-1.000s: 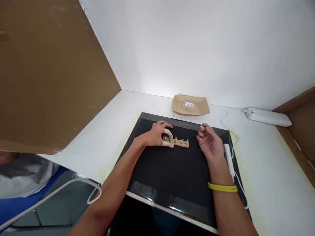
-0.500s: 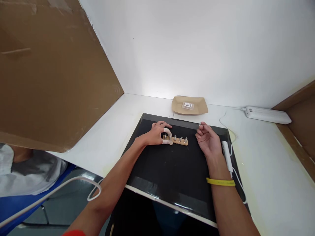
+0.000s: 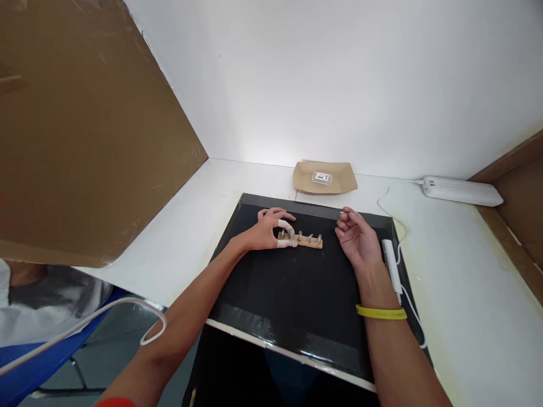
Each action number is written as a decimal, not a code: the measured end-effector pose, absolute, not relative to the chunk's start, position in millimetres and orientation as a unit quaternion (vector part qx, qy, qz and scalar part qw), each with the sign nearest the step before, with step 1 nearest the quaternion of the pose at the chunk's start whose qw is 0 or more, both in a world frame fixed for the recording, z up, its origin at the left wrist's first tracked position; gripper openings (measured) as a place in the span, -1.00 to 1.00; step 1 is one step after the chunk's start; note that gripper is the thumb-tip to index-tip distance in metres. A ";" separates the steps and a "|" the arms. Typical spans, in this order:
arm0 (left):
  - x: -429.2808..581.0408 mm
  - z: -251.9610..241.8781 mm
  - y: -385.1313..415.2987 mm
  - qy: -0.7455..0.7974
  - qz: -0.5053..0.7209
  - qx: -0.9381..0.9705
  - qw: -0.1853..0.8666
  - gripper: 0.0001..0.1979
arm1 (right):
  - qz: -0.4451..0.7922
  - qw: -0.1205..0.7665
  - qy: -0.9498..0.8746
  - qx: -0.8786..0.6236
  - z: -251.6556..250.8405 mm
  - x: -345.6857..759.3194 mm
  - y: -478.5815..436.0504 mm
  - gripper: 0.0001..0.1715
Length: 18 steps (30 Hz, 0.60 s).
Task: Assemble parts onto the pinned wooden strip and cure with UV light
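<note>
A short wooden strip [image 3: 313, 243] with several upright grey metal pieces, too small to name, lies on the black mat [image 3: 292, 299]. My left hand [image 3: 269, 230] is at its left end, white coverings on thumb and index finger. Those two fingers close around the strip from front and back, beside one metal piece; the other fingers reach over the mat beyond. To the right of the strip my right hand [image 3: 358, 240] rests palm up, fingers curled. A small thin pale piece [image 3: 343, 213] shows pinched at its fingertips; its kind is unclear.
Behind the mat stands a brown paper tray [image 3: 303, 182] holding a small clear labelled box [image 3: 322, 178]. A white stick-shaped device [image 3: 392, 268] with a cable lies beside my right wrist. A white power strip [image 3: 462, 191] is at right, a cardboard panel [image 3: 97, 135] at left. Another person sits at far left.
The view has shifted slightly. Both hands keep nearly the same places, the left at the wooden strip, the right with its small thin piece. The pale piece shows a little more clearly.
</note>
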<state>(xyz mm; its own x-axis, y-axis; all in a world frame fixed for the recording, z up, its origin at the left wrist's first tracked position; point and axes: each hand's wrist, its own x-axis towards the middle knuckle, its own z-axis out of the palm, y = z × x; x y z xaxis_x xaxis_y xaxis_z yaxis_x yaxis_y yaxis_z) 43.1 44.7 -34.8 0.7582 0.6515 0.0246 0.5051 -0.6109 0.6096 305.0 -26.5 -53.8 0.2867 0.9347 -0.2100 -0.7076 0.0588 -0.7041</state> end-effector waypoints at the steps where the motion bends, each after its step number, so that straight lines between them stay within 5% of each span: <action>1: 43.2 -35.4 44.0 0.326 0.127 0.888 0.297 -0.84 | 0.577 0.710 -0.156 -0.372 -53.9 305.2 -26.5 -0.68; 18: 42.8 -38.3 38.6 0.333 0.151 0.881 0.300 -0.88 | 0.574 0.697 -0.175 -0.392 -57.6 308.7 -22.4 -0.72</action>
<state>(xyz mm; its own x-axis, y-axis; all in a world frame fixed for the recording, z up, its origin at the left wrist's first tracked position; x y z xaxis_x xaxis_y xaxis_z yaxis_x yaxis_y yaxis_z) 42.8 38.6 -38.3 0.7330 0.6769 0.0672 0.4955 -0.5990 0.6291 308.7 -22.4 -57.6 0.2800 0.9374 -0.2071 -0.6633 0.0329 -0.7476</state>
